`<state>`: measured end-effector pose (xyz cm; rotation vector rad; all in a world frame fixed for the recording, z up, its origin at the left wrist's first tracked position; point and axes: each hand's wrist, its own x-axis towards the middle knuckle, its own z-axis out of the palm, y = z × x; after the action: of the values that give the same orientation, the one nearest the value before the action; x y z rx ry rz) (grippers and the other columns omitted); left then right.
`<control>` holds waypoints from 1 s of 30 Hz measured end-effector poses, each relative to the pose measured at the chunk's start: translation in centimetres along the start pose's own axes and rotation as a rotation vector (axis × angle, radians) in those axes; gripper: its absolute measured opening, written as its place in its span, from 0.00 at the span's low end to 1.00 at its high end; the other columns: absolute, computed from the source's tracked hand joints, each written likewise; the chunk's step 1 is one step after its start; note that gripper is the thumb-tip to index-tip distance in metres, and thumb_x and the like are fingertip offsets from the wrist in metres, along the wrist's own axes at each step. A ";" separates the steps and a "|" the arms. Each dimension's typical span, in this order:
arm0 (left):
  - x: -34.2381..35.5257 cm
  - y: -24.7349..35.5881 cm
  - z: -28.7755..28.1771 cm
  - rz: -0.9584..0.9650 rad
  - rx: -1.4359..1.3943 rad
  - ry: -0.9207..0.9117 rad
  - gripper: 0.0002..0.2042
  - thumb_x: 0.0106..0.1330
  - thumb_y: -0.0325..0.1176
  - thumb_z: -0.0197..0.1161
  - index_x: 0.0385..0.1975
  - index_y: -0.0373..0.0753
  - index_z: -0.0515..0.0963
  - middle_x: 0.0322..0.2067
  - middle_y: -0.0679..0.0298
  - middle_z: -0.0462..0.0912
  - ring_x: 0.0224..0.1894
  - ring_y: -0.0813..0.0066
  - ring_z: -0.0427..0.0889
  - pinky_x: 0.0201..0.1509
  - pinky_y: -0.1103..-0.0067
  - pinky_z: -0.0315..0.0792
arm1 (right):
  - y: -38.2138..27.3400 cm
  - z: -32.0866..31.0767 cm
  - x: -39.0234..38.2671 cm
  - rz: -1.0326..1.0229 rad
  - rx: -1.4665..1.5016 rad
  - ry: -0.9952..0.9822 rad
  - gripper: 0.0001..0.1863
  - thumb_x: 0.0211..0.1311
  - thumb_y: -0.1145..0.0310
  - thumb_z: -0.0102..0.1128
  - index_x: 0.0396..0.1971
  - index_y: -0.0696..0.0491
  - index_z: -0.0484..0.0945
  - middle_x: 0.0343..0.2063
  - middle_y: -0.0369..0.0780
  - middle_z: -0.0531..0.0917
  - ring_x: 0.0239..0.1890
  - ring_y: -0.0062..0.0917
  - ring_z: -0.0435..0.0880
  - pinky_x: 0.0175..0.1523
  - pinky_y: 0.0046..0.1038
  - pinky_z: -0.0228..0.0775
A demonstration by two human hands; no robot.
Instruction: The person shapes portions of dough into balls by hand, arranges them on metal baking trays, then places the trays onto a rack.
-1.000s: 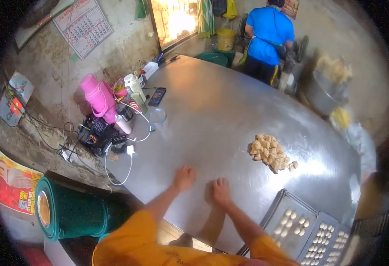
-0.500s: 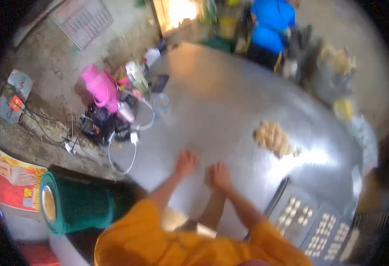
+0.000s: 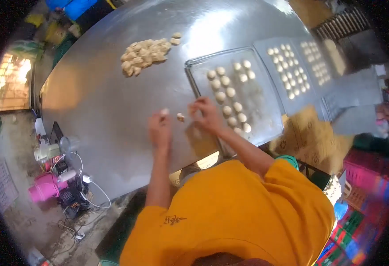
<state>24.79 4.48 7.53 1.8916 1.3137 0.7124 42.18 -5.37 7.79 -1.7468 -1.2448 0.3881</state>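
My left hand (image 3: 160,129) is over the steel table, its fingers closed round a small pale piece of dough (image 3: 164,112) that shows at the fingertips. A little lump of dough (image 3: 180,117) lies on the metal between my hands. My right hand (image 3: 207,116) is beside the near left edge of a metal tray (image 3: 258,106), its fingers curled in; motion blur hides what they hold, if anything. Rows of round dough balls (image 3: 231,92) sit on that tray. Farther off, a heap of cut dough pieces (image 3: 145,55) rests on the table, with two loose pieces (image 3: 175,40) beside it.
More trays of dough balls (image 3: 288,71) stand to the right, near a brown patterned cardboard sheet (image 3: 312,135). At the table's left edge are a pink bottle (image 3: 44,188), a white cable (image 3: 98,195) and a dark device (image 3: 72,201). Stacked crates (image 3: 367,170) are at right.
My view has swung to the right, bringing the trays fully in. My hands were close together low over the table; now they are wider apart, with a dough lump visible between them.
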 end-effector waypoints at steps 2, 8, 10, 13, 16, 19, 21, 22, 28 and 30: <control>0.0 6.4 5.7 0.406 -0.006 0.019 0.12 0.54 0.37 0.65 0.34 0.37 0.79 0.32 0.57 0.79 0.36 0.58 0.76 0.44 0.67 0.67 | 1.3 -6.6 -0.2 0.131 0.057 0.174 0.11 0.51 0.72 0.63 0.37 0.55 0.79 0.38 0.43 0.80 0.41 0.33 0.80 0.46 0.30 0.70; 0.4 19.7 19.6 0.725 0.143 -0.043 0.08 0.49 0.34 0.65 0.29 0.43 0.78 0.27 0.65 0.78 0.38 0.63 0.72 0.45 0.65 0.61 | 11.2 -20.4 1.5 0.136 -0.176 0.307 0.12 0.51 0.71 0.63 0.38 0.56 0.79 0.35 0.45 0.81 0.37 0.35 0.81 0.42 0.31 0.72; 1.2 20.0 23.5 0.793 0.347 -0.109 0.10 0.49 0.38 0.66 0.30 0.44 0.79 0.29 0.65 0.78 0.39 0.62 0.71 0.45 0.64 0.60 | 14.6 -21.9 2.0 0.144 -0.222 0.253 0.13 0.51 0.71 0.63 0.38 0.56 0.79 0.34 0.45 0.80 0.35 0.36 0.81 0.41 0.32 0.72; 0.0 19.7 23.7 0.669 0.188 -0.040 0.10 0.50 0.39 0.64 0.31 0.45 0.80 0.32 0.64 0.78 0.40 0.62 0.71 0.46 0.63 0.60 | 15.6 -22.4 2.6 0.202 -0.237 0.141 0.13 0.51 0.68 0.64 0.37 0.56 0.79 0.33 0.46 0.80 0.35 0.38 0.80 0.40 0.33 0.73; 2.8 19.4 24.0 0.591 0.229 -0.070 0.14 0.51 0.43 0.65 0.35 0.45 0.80 0.33 0.62 0.79 0.42 0.61 0.71 0.47 0.64 0.60 | 14.3 -22.5 3.8 0.267 -0.054 0.249 0.15 0.51 0.63 0.64 0.35 0.57 0.80 0.33 0.46 0.80 0.35 0.38 0.80 0.40 0.33 0.72; 3.9 19.5 25.4 0.593 0.319 -0.186 0.16 0.52 0.45 0.65 0.38 0.45 0.80 0.34 0.60 0.79 0.41 0.61 0.72 0.47 0.65 0.60 | 15.6 -22.9 4.6 0.315 -0.134 0.140 0.16 0.51 0.61 0.65 0.35 0.57 0.79 0.34 0.46 0.79 0.34 0.39 0.80 0.40 0.34 0.72; 3.9 20.0 25.5 0.597 0.369 -0.270 0.16 0.52 0.45 0.65 0.37 0.44 0.80 0.34 0.60 0.79 0.41 0.61 0.72 0.47 0.66 0.61 | 16.3 -23.8 4.7 0.275 -0.169 0.062 0.17 0.51 0.60 0.65 0.36 0.56 0.80 0.31 0.45 0.78 0.32 0.38 0.79 0.39 0.34 0.72; 3.8 20.3 25.3 0.581 0.367 -0.250 0.16 0.52 0.44 0.65 0.37 0.43 0.80 0.34 0.60 0.79 0.41 0.61 0.72 0.47 0.67 0.61 | 16.5 -24.0 4.5 0.272 -0.167 0.057 0.17 0.51 0.60 0.65 0.36 0.56 0.80 0.31 0.45 0.78 0.32 0.38 0.79 0.39 0.34 0.72; 1.2 18.3 23.2 0.644 0.211 -0.234 0.12 0.54 0.41 0.64 0.36 0.44 0.80 0.35 0.63 0.79 0.41 0.62 0.72 0.46 0.68 0.61 | 15.4 -23.1 1.4 0.150 -0.190 0.004 0.15 0.51 0.64 0.65 0.37 0.56 0.78 0.30 0.43 0.77 0.31 0.37 0.78 0.38 0.32 0.71; 1.2 17.9 23.4 0.694 0.237 -0.248 0.12 0.54 0.41 0.64 0.35 0.45 0.80 0.35 0.64 0.79 0.41 0.63 0.72 0.46 0.68 0.61 | 15.3 -22.3 2.6 0.292 -0.025 0.038 0.15 0.50 0.69 0.64 0.39 0.54 0.77 0.35 0.43 0.77 0.33 0.37 0.78 0.39 0.31 0.72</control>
<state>52.98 -4.07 8.12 2.5676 0.5883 0.6355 67.51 -15.16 7.57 -1.9536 -0.9724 0.5066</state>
